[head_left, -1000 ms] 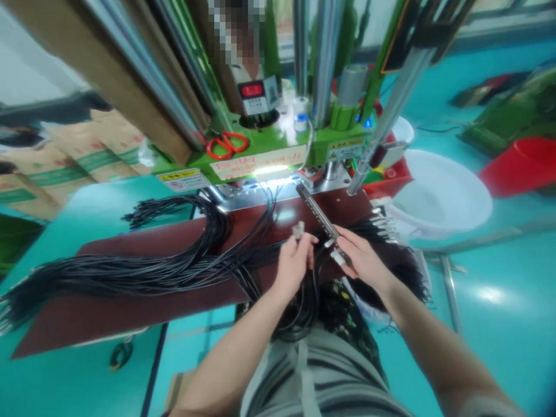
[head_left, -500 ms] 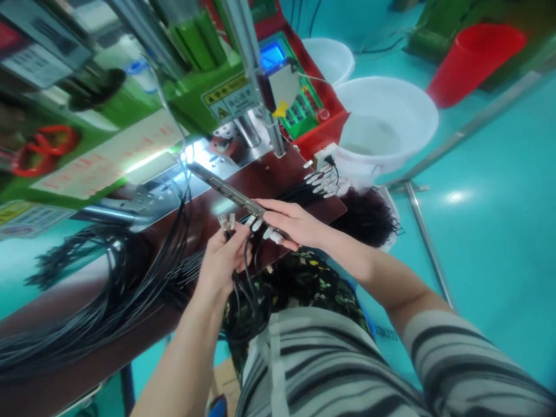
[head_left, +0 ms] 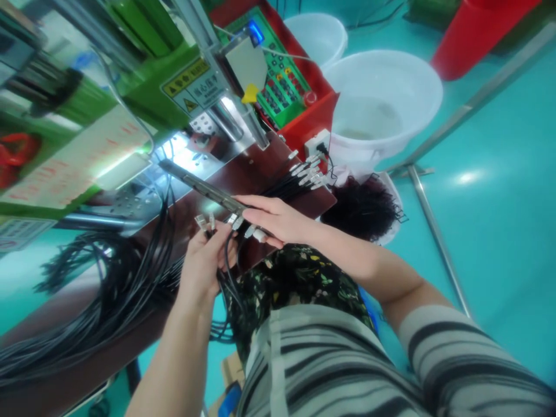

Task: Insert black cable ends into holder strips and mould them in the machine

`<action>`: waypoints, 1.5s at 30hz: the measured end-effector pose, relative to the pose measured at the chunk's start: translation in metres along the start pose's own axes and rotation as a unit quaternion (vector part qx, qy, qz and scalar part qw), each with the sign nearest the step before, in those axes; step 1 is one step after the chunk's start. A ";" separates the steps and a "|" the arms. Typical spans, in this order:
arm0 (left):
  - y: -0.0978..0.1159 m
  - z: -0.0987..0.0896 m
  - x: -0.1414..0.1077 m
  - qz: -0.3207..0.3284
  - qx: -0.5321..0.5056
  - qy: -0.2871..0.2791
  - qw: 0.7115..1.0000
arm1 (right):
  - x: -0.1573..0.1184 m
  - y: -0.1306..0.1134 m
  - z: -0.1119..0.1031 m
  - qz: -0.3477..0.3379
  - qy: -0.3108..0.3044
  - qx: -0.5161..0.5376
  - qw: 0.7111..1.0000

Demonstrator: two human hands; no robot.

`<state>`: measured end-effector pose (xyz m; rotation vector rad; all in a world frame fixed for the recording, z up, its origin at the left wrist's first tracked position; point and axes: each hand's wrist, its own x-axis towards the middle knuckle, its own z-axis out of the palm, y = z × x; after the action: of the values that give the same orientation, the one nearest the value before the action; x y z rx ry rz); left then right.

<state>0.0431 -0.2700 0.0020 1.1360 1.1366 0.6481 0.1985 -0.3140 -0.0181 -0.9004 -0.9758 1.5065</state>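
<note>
My right hand (head_left: 282,220) is closed around the near end of a long dark metal bar (head_left: 202,188), which slants up and left toward the lit machine bed. White cable connectors (head_left: 255,233) stick out of the bar's near edge beside my right fingers. Left of it, my left hand (head_left: 200,258) grips black cables (head_left: 230,272) with pale metal plug ends (head_left: 204,221) showing above the thumb. Its thumb and index finger are at a connector (head_left: 234,220) by the bar's edge; whether that connector is seated in the bar I cannot tell.
A green press (head_left: 130,110) with a red control box (head_left: 315,113) stands ahead. Long black cables (head_left: 99,313) lie along the brown table (head_left: 252,174) on the left; more plugs (head_left: 308,172) are bunched at its right corner. White tubs (head_left: 386,98) and a metal rail (head_left: 438,249) stand to the right.
The view has shifted, so the machine sits further left in the picture. Both hands keep their holds on the bar and the cables, with only slight finger movement.
</note>
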 end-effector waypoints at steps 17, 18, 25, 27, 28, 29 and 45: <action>-0.001 0.000 0.001 -0.010 -0.032 -0.023 0.999 | 0.000 -0.005 0.003 0.026 0.023 -0.023 0.999; -0.001 0.000 0.001 -0.012 -0.034 -0.027 0.999 | 0.000 -0.005 0.003 0.026 0.028 -0.028 0.999; -0.001 -0.001 0.006 -0.021 -0.063 -0.061 0.996 | -0.001 -0.006 0.005 0.064 0.070 -0.044 0.995; -0.001 -0.001 0.008 -0.028 -0.075 -0.067 0.994 | -0.001 -0.006 0.004 0.078 0.084 -0.045 0.992; -0.001 -0.001 0.009 -0.032 -0.081 -0.071 0.994 | 0.000 -0.006 0.004 0.083 0.089 -0.046 0.991; -0.001 -0.001 0.010 -0.036 -0.087 -0.075 0.993 | 0.000 -0.005 0.004 0.087 0.093 -0.049 0.991; -0.006 -0.005 0.017 -0.049 -0.151 -0.087 0.983 | -0.001 -0.006 0.009 0.101 0.114 -0.139 0.978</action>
<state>0.0437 -0.2553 -0.0095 0.8532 0.9045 0.6090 0.1926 -0.3150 -0.0095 -1.3783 -0.9603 1.4142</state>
